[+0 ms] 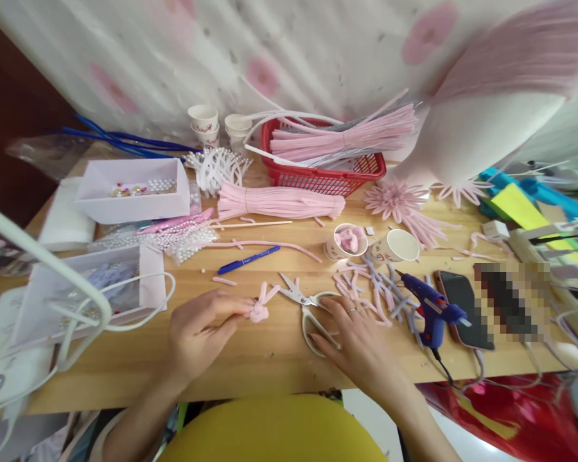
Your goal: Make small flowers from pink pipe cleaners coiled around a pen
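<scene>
Between the thumb and fingertips of my left hand is a small pink pipe-cleaner shape, a curled knot with two short ends sticking up. To its right, my right hand grips the handles of a pair of scissors. The blades are spread and point up and left, near the pink piece but apart from it. Cut pink and grey pipe-cleaner pieces lie scattered beyond my right hand. A paper cup holding pink curled pieces stands above the scissors.
A blue glue gun and a phone lie at right. Behind are a pink pipe-cleaner bundle, a red basket and another paper cup. A blue pen, white bead boxes and a lamp arm are leftward.
</scene>
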Demonstrator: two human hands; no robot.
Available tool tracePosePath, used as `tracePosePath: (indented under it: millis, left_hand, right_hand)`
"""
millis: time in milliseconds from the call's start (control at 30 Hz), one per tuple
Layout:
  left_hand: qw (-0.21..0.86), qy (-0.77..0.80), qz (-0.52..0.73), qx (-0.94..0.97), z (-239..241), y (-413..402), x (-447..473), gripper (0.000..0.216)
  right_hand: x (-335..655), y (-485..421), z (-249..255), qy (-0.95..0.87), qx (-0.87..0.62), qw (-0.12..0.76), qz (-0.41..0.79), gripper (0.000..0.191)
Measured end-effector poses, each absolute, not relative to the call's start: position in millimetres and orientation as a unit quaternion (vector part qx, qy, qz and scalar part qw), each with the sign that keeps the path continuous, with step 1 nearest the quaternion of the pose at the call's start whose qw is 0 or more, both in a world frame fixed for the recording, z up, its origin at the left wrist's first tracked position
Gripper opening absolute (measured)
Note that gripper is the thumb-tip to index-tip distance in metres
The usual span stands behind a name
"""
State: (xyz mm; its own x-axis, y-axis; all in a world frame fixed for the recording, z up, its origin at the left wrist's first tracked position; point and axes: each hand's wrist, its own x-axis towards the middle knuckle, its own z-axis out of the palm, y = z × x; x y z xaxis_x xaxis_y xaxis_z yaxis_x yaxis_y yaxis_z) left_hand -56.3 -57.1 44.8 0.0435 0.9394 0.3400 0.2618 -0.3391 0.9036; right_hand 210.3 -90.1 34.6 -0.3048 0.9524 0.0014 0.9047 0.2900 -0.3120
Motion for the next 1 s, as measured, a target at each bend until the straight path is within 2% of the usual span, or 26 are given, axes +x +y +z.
tracePosePath:
  millis: [167, 367, 500, 600, 700, 833, 1000]
  left_hand:
    - [0.235, 0.397, 0.49, 0.739, 54, -51, -60, 0.028]
    - [0.21, 0.412, 0.499, 0.733, 43, -46, -64, 0.028]
    - [0.229, 0.43, 0.501, 0.715, 43, -46, -66, 0.029]
    - [0.258, 0.425, 0.507, 0.704, 48, -47, -62, 0.028]
    - [0.315, 0.418, 0.517, 0.677, 53, -49, -56, 0.024]
    - [0.373, 0.406, 0.515, 0.657, 55, -52, -50, 0.018]
    - [0.354, 0.331, 0.522, 0.702, 56, -49, -46, 0.014]
  right_hand:
    - [206, -80, 29, -0.819, -0.558, 0.085, 0.1, 0.024]
    - [205, -72, 38, -0.817, -0.561, 0.07, 0.119, 0.015]
    - [222, -73, 57, -0.745, -0.615, 0.094, 0.241, 0.02]
    - [226, -79, 68, -0.666, -0.602, 0.203, 0.391, 0.021]
    - [216, -86, 70, -0.618, -0.515, 0.288, 0.52, 0.035]
    - [204, -84, 65, -0.672, -0.45, 0.234, 0.54, 0.049]
    - [198, -69, 66, -0.706, -0.411, 0.137, 0.56, 0.063]
